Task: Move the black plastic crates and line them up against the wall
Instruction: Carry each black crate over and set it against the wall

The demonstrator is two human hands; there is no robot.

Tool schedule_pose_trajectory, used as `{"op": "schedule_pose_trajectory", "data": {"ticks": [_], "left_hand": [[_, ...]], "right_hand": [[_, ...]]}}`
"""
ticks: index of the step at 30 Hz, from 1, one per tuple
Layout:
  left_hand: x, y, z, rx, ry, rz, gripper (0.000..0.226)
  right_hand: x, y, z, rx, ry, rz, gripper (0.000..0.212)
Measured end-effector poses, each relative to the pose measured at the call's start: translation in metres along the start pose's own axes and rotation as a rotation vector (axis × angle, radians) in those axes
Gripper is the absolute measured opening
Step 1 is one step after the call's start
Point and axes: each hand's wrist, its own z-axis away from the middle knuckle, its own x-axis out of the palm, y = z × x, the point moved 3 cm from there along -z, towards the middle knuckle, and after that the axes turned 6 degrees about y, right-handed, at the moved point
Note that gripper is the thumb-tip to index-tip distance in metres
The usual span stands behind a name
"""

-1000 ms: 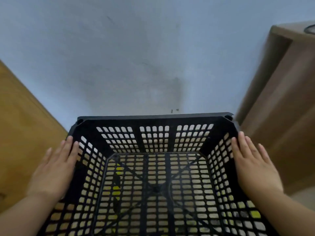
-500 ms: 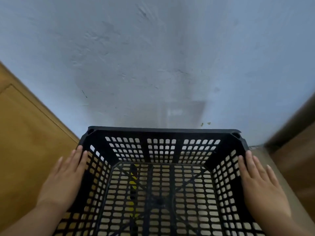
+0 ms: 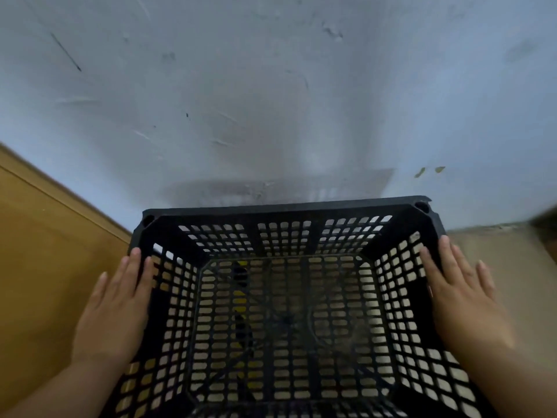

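black crate (image 3: 286, 312), hands flat on sides, wall (image 3: 271, 86)

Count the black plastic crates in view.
1. The black plastic crate lies between the left hand and right hand, far rim toward the wall. Others may be out of view.

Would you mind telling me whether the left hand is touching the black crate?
Touching. The head view shows the left hand lying flat, fingers straight, against the left rim of the black crate.

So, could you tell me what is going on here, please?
A person presses the left hand and the right hand flat against opposite sides of a black plastic crate. Its far rim sits close to the pale wall; whether it touches cannot be told. A wooden panel stands to the left.
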Motion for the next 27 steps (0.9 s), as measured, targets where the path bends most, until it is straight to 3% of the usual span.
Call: {"op": "schedule_pose_trajectory", "data": {"ticks": [4, 7, 20, 27], "left_hand": [[0.026, 0.002, -0.022, 0.011, 0.015, 0.04, 0.094], [0.04, 0.001, -0.032, 0.007, -0.005, 0.046, 0.102], [0.09, -0.012, -0.063, -0.009, -0.157, 0.003, 0.122], [0.06, -0.001, -0.061, -0.075, -0.114, -0.013, 0.103]], "right_hand": [[0.02, -0.013, -0.024, -0.027, -0.011, 0.012, 0.086], [0.032, -0.023, -0.039, -0.001, -0.053, 0.053, 0.095], [0.062, -0.042, -0.07, 0.026, -0.039, 0.105, 0.097], [0.049, -0.049, -0.07, 0.109, -0.11, 0.078, 0.089]]}}
